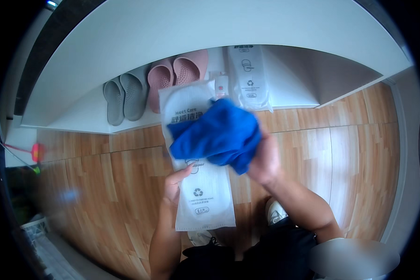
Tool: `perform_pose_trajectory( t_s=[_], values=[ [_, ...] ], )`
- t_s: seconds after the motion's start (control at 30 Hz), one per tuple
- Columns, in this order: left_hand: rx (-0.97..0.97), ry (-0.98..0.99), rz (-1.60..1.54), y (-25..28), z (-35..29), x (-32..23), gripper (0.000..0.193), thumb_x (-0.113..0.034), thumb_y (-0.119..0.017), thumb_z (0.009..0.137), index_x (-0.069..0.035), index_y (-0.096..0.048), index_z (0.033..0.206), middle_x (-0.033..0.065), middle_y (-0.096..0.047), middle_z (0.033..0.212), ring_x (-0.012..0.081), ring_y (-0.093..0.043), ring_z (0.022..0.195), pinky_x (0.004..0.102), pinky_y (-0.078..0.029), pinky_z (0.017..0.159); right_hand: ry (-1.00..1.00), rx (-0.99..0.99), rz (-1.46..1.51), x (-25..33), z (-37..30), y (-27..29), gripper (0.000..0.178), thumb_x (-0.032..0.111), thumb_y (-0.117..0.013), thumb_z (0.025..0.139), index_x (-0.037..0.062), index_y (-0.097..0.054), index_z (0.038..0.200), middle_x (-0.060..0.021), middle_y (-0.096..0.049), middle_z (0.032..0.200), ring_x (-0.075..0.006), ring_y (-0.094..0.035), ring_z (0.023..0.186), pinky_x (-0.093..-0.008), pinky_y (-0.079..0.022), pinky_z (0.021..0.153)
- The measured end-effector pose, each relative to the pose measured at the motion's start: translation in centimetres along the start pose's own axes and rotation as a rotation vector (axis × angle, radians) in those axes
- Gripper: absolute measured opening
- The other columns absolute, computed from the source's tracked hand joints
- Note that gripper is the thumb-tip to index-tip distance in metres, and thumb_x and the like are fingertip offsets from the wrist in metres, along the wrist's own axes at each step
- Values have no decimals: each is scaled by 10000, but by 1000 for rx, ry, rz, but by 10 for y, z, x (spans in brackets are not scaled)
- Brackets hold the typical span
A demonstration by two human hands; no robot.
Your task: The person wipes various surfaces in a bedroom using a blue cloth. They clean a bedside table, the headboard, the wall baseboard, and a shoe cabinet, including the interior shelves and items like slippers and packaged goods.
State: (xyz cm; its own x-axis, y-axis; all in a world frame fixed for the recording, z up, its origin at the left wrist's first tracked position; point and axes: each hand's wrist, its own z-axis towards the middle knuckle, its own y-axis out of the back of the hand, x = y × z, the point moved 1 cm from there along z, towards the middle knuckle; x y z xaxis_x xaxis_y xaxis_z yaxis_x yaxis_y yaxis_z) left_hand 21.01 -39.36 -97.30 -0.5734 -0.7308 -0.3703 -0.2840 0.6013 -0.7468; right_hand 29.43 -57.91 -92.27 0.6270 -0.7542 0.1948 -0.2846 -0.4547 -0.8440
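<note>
In my left hand [174,185] is a long white slipper packet [204,196], its thumb lying over the packet's left edge. The packet hangs above the floor, printed with a slipper drawing. My right hand [267,160] grips a bunched blue cloth [219,133], which covers the packet's upper middle part. Whether the cloth presses on the packet or hovers just above it, I cannot tell. The right fingers are mostly hidden behind the cloth.
Grey slippers [134,95] and pink slippers [161,81] stand in the low white cabinet [294,88]. Another white slipper packet [249,79] lies there, beside a small pale packet [220,87]. A white basket [35,231] is at the lower left, above wooden flooring [298,149].
</note>
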Motion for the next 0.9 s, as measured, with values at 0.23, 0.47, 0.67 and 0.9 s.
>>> perform_pose_trajectory(
  t_s=[0.23,0.47,0.67,0.9],
  values=[
    [-203,-111,237,-17,6,-7,372,-73,-567,796,28,-482,1144,119,-573,1038,212,-566,942,335,-451,820,277,97,-576,40,-34,-16,545,477,-355,901,21,-442,1185,-115,-500,1126,-201,-518,929,-316,-446,773],
    [-33,-365,628,-52,6,29,441,-76,-532,850,27,-369,1246,102,-467,1176,156,-462,1057,285,-385,878,1158,246,-1927,-19,9,-4,278,375,-545,797,259,-625,1037,-98,-391,1310,-391,-368,1111,-634,-132,926],
    [-74,-232,818,-56,-3,40,261,-98,-558,848,25,-506,1072,34,-570,909,100,-516,824,257,-429,733,1205,77,-1939,-3,41,-2,193,272,-527,812,142,-657,873,-66,-518,1159,-326,-436,1091,-608,-225,917],
    [-98,-201,815,-73,-12,47,237,-115,-576,845,22,-527,1033,22,-579,865,76,-517,763,225,-424,678,563,-173,-1503,40,46,-9,428,456,-472,838,86,-628,987,-139,-519,1181,-353,-426,1114,-489,-295,942]
  ],
)
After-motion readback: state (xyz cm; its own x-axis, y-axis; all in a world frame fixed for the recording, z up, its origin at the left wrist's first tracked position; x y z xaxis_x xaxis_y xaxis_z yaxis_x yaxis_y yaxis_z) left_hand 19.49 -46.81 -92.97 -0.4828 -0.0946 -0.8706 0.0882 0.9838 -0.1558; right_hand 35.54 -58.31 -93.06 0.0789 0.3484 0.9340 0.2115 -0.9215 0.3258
